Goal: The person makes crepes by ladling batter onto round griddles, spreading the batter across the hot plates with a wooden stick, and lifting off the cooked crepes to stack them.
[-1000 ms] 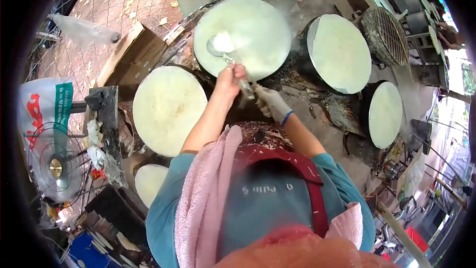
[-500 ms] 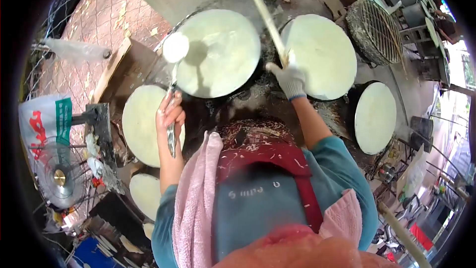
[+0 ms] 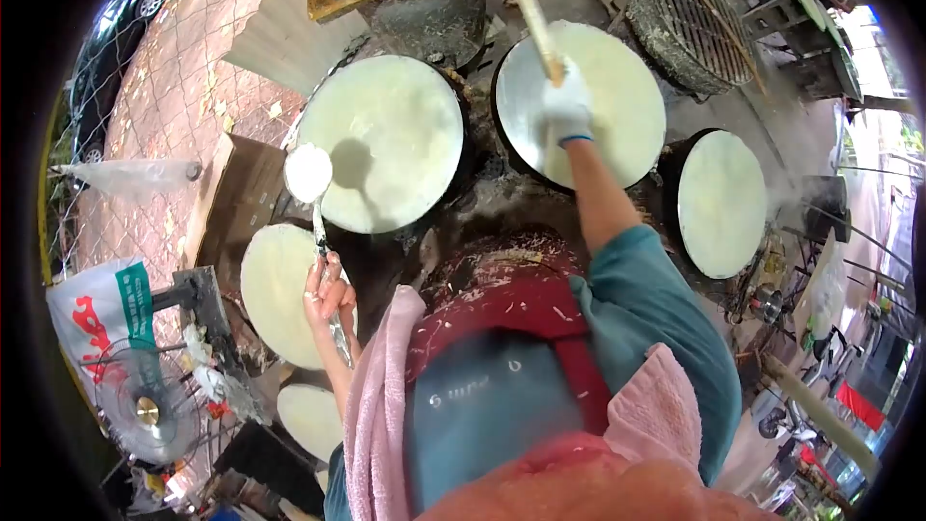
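Observation:
My bare left hand (image 3: pixel 330 291) is closed around the handle of a metal ladle (image 3: pixel 308 173). The ladle's bowl, white inside, hangs at the left edge of a large round griddle (image 3: pixel 386 145) covered with a pale layer. In a white glove, my right hand (image 3: pixel 569 108) grips the near end of a long wooden stick (image 3: pixel 526 0). That hand is over a second round griddle (image 3: pixel 508 111), where bare metal shows on the left and a pale layer (image 3: pixel 622 101) covers the rest. Whatever is at the stick's end is hidden by my glove.
More pale-covered rounds stand at the right (image 3: pixel 721 203), lower left (image 3: pixel 285 299) and bottom left (image 3: pixel 309 420). A round grill (image 3: pixel 693 29) sits at the back right. At left are a cardboard box (image 3: pixel 236 198), a fan (image 3: pixel 147 411) and a wire fence (image 3: pixel 125 125).
My right hand and the stick have moved across the right griddle, and bare metal now shows along its left side. The ladle is lower and nearer my body. The view has shifted.

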Tool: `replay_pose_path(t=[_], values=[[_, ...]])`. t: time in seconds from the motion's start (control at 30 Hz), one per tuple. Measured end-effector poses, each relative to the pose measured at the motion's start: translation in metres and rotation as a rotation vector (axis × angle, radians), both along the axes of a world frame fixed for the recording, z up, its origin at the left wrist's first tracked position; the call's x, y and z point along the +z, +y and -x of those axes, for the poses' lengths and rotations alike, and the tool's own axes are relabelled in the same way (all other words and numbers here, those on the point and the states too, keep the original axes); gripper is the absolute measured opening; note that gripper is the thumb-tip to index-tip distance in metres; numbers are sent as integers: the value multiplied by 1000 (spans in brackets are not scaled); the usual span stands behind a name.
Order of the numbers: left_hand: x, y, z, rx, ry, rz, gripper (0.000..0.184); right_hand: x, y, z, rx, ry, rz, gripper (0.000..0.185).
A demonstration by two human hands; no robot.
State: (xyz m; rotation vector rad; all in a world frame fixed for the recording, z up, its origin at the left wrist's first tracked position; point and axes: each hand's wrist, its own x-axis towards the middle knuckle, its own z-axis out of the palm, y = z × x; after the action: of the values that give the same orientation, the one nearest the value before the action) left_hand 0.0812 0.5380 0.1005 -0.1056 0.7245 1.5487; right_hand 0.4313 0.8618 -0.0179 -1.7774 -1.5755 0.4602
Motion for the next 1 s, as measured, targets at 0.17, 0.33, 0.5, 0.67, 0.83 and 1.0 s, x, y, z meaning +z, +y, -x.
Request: replay_pose_path(t=[0.17,0.33,0.5,0.67,0.83,1.0], values=[[-5,4,3,-22,106,56,25,98,22,-112,-4,87,47,39],[-11,-1,-11,17,29,63,25,205,95,-178,162,340,99,36],[-9,-4,-63,112,39,58,27,290,186,-281,42,355,79,30],[-14,-17,-132,150,151,-7,27,252,242,-432,-34,587,-261,43],[7,-39,-224,406,-48,-122,32,116,233,-482,-282,933,-395,46],[23,-79,-288,600,-20,-116,33,-36,237,-513,-708,138,-13,37]])
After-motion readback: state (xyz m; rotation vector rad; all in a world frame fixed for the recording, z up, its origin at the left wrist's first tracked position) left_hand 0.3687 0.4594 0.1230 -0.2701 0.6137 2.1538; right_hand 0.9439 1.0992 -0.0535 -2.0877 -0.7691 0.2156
